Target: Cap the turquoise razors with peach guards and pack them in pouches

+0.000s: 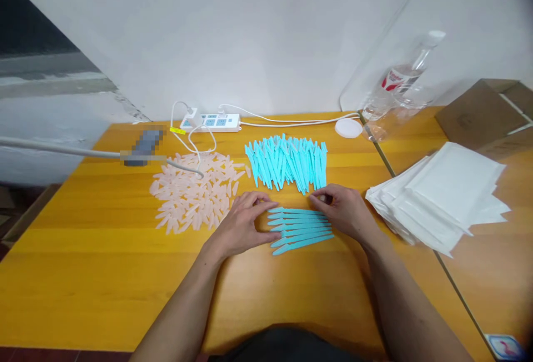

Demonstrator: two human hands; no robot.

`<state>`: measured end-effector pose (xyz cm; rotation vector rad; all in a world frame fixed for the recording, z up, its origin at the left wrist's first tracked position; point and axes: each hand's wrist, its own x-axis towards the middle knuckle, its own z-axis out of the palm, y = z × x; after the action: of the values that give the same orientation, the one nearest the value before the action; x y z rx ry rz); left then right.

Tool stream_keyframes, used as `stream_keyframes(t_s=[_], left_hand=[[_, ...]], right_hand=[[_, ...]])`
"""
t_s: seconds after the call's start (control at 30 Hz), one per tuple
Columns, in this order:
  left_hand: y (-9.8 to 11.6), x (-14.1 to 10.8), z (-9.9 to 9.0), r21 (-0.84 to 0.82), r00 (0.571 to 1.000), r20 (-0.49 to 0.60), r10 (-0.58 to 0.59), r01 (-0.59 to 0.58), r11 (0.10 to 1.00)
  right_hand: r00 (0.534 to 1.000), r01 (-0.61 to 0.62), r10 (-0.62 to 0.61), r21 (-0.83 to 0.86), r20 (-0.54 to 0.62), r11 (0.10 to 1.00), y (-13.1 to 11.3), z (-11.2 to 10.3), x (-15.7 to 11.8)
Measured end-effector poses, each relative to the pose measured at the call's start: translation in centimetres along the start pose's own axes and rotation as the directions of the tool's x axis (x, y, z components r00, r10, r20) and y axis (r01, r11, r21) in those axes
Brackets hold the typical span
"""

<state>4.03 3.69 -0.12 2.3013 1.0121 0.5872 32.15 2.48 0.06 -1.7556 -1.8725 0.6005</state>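
Note:
Several slim blue sticks [302, 229] lie side by side in a row on the wooden table [104, 295]. At the row's left ends is my left hand [245, 223], thumb and index finger spread apart, their tips touching or close to the sticks. My right hand [343, 206] is by the upper right end of the row, with its fingers curled; whether anything is between the fingertips is too small to tell. Just beyond both hands lies a heap of the same blue sticks [287, 162]. Left of my left hand, many pale pink pointed pieces [195, 195] are spread out.
White packets [441, 195] are stacked at the right, before a cardboard box [487, 117]. A clear bottle [395, 79] and round white lid [348, 128] stand near the wall. A power strip [216, 122] with cables lies behind the pink pieces, near a blurred phone [145, 145].

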Motion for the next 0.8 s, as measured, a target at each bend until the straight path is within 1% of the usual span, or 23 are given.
stream_keyframes(t_s=[0.1,0.17,0.2,0.27,0.33,0.4,0.5,0.6,0.67,0.8], left_hand=[[0.3,-0.1,0.2,0.018,0.999,0.035,0.016,-0.017,1.0],[0.1,-0.1,0.3,0.007,1.0,0.009,0.017,-0.017,1.0],[-0.1,0.0,0.2,0.0,0.999,-0.031,0.009,-0.009,1.0],[-0.6,0.1,-0.1,-0.009,0.989,-0.147,-0.023,0.022,1.0],[-1.3,0.2,-0.7,-0.005,0.963,-0.263,-0.063,0.064,0.998],[-1.9,0.1,-1.6,0.007,0.94,-0.329,-0.096,0.104,0.995],[-2.8,-0.3,-2.9,0.039,0.937,-0.32,-0.138,0.159,0.987],[-3.3,-0.6,-3.7,0.064,0.939,-0.297,-0.175,0.203,0.977],[-3.5,-0.6,-3.8,0.067,0.932,-0.307,-0.192,0.222,0.973],[-3.7,-0.5,-3.6,0.064,0.925,-0.333,-0.184,0.217,0.974]], right_hand=[[0.998,-0.02,0.02,0.006,-0.062,1.0,0.1,0.3,0.1],[0.992,-0.051,0.052,0.017,-0.114,0.999,0.0,0.5,0.4],[0.988,-0.073,0.075,0.02,-0.134,0.997,-0.1,0.6,0.6],[0.979,-0.124,0.124,0.012,-0.16,0.992,-0.5,0.8,1.2],[0.974,-0.162,0.155,-0.027,-0.167,0.986,-1.0,1.0,2.1],[0.971,-0.172,0.153,-0.093,-0.181,0.981,-1.5,1.2,3.2],[0.968,-0.198,0.159,-0.199,-0.196,0.96,-2.0,1.6,4.6],[0.962,-0.245,0.203,-0.251,-0.181,0.937,-1.9,2.0,5.6],[0.961,-0.256,0.22,-0.239,-0.168,0.937,-1.8,2.1,5.9],[0.952,-0.284,0.261,-0.148,-0.159,0.947,-1.5,2.2,6.2]])
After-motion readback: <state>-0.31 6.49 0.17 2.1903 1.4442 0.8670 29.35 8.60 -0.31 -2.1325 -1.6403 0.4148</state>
